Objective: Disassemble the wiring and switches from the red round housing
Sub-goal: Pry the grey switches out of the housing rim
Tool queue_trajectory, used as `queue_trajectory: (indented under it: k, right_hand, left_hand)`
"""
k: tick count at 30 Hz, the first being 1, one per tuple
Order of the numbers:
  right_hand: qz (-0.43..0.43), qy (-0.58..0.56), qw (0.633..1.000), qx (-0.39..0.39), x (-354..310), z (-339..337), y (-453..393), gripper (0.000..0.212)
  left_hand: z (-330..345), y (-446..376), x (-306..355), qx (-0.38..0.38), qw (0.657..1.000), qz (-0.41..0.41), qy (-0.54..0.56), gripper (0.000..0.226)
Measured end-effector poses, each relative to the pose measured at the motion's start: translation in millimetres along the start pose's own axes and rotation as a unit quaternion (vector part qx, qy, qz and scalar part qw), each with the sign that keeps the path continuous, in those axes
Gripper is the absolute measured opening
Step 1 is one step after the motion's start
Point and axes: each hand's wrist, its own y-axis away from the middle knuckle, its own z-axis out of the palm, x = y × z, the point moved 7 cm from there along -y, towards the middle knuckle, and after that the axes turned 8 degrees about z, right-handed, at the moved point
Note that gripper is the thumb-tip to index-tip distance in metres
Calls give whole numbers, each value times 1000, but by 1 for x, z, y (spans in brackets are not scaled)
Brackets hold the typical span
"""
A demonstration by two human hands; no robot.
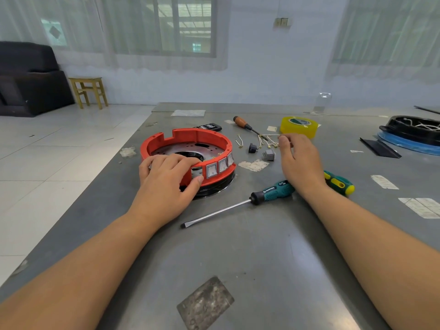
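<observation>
Red housing (pixel 188 148) sits on the counter (pixel 250 258), left hand (pixel 166 177) gripping its near rim to steady it beside three switches (pixel 220 166) yet to come out. Right of the housing, the right hand (pixel 297 158) hovers over loose wires (pixel 267 140), fingers relaxed, holding nothing.

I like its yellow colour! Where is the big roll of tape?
In the head view, the yellow tape roll sits far back on the grey table, right of the red housing, just beyond the right hand and beside the wooden-handled screwdriver.
</observation>
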Motion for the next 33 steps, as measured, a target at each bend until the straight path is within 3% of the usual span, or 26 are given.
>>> queue_trajectory:
  k: [4,7,12,21,26,30,33]
  right_hand:
    - [-134,35,990,-12,-39,-10,38,41]
    - [-203,74,972,-96,-62,2,72,48]
    - [-238,167,931,-219,-67,29,97,66]
    - [-300,113,897,-304,-64,28,93,40]
    - [-346,200,882,-250,-60,28,85,49]
    - [-281,214,902,-247,-53,31,80,65]
    - [-279,219,903,-243,-52,32,81,66]
  left_hand:
    - [-4,3,-1,-9,1000,0,1,48]
    - [-7,6,-4,-7,1000,-7,7,48]
    - [-13,9,-12,4,999,-25,18,46]
    - [-15,3,-24,27,997,-68,-15,57]
    - [-19,1,-29,36,995,-81,-39,59]
    - [-20,3,-28,54,995,-74,-31,52]
    - [-22,3,-23,72,996,-50,-1,36]
